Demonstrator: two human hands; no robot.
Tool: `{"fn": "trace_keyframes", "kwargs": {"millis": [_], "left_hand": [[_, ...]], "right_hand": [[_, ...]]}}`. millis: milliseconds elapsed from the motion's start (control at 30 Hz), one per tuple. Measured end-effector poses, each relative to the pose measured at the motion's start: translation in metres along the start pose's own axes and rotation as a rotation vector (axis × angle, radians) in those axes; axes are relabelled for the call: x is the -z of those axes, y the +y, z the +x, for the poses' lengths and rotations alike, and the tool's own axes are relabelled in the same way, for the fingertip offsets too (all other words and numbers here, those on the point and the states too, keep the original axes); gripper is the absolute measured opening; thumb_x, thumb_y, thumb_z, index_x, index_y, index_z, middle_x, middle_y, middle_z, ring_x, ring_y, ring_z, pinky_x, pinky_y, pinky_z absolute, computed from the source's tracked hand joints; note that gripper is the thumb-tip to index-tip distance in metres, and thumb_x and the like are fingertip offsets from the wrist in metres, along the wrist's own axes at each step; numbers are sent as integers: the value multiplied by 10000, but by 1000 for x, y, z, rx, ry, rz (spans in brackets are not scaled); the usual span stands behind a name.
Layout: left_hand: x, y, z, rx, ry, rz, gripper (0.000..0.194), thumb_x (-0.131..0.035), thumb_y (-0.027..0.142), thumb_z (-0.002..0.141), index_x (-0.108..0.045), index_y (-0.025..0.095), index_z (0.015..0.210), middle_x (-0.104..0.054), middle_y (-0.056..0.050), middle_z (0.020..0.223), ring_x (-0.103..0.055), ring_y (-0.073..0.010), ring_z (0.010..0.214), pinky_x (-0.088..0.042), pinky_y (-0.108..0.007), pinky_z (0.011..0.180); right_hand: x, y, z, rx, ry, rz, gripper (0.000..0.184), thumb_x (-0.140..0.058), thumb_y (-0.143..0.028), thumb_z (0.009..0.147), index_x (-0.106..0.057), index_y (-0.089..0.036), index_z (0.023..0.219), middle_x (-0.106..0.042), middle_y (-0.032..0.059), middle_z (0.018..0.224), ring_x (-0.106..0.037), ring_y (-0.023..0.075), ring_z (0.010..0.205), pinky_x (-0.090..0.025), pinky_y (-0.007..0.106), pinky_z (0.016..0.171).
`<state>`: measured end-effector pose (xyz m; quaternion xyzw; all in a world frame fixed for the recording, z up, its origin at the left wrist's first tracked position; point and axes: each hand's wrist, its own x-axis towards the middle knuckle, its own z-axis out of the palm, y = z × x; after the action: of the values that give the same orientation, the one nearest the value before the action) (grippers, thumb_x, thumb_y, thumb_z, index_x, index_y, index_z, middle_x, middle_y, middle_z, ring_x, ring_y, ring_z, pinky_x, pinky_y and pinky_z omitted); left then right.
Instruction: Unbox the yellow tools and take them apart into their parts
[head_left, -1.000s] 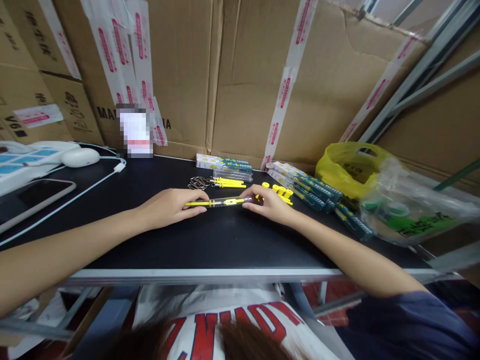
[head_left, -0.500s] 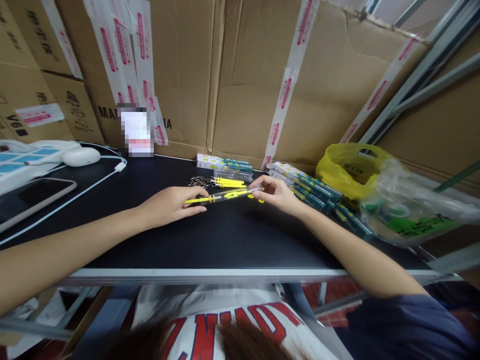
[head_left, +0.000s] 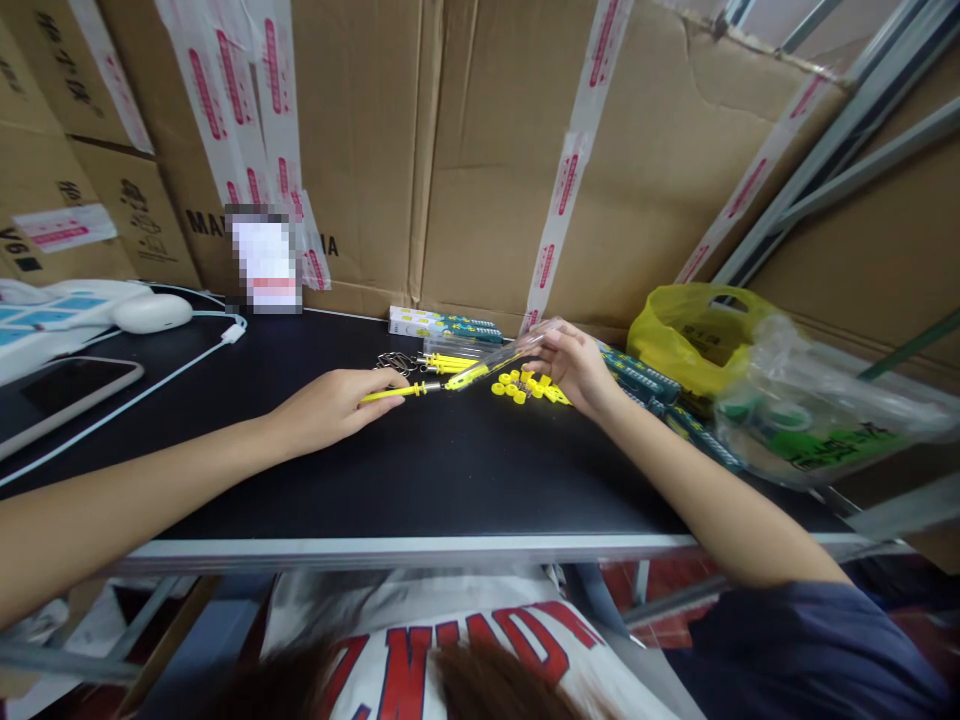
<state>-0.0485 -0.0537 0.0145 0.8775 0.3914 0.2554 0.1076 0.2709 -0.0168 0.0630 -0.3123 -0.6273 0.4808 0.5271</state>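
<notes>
My left hand (head_left: 334, 405) pinches a slim yellow rod (head_left: 412, 389) with a metal tip pointing right. Higher and to the right, my right hand (head_left: 577, 370) grips a clear plastic tube (head_left: 512, 355), tilted with its lower end towards the rod. A yellow piece (head_left: 470, 376) shows at that lower end; whether it still links to the rod's tip I cannot tell. Small yellow caps (head_left: 517, 386) lie under my right hand. Behind the rod are several more yellow rods (head_left: 450, 363), metal wire hooks (head_left: 396, 363) and clear tubes (head_left: 457, 346).
Printed slim boxes (head_left: 442, 324) lie at the back, with more boxes (head_left: 645, 373) on the right. Beyond them sit a yellow plastic bag (head_left: 679, 335) and a clear bag (head_left: 817, 430). A phone (head_left: 71, 400), cable and power strip (head_left: 60, 325) occupy the left. Cardboard (head_left: 480, 150) walls the back.
My right hand has risen and moved right, tilting the tube up off the line of the rod. The rod's metal tip and the caps on the table are now uncovered.
</notes>
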Motion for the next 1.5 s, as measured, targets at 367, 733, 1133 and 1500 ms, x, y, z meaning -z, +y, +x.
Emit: {"fn": "trace_keyframes", "kwargs": {"millis": [367,733,1133,1500], "left_hand": [[-3,-1,0,-28,-61,75,319,-392,439,935,-589,220,1056,-667,-10,972,-618,-166,841,-403,-230,709],[-4,-1,1,-32,-82,116,293,-412,429,928,-613,220,966,-658,-2,916,-602,-152,799,-398,-227,690],[-5,-1,1,-33,-97,130,258,-424,396,926,-617,233,977,-653,0,934,-597,-153,819,-394,-227,702],[-5,-1,1,-50,-86,139,272,-415,394,927,-624,229,980,-658,-9,925,-602,-156,814,-403,-229,697]], "right_hand": [[-7,-4,8,124,132,-43,309,-642,-439,771,-545,-234,981,-585,-23,783,-654,119,664,-554,280,665],[-26,32,76,327,-310,-1147,267,-491,-259,890,-472,-174,1142,-602,39,868,-535,139,697,-429,278,659],[-30,66,123,349,-416,-1505,223,-583,-176,821,-615,-159,1041,-631,84,985,-579,192,878,-423,285,777],[-28,68,120,384,-408,-1495,248,-602,-235,841,-615,-161,1078,-617,88,980,-568,188,880,-417,286,777]]}}
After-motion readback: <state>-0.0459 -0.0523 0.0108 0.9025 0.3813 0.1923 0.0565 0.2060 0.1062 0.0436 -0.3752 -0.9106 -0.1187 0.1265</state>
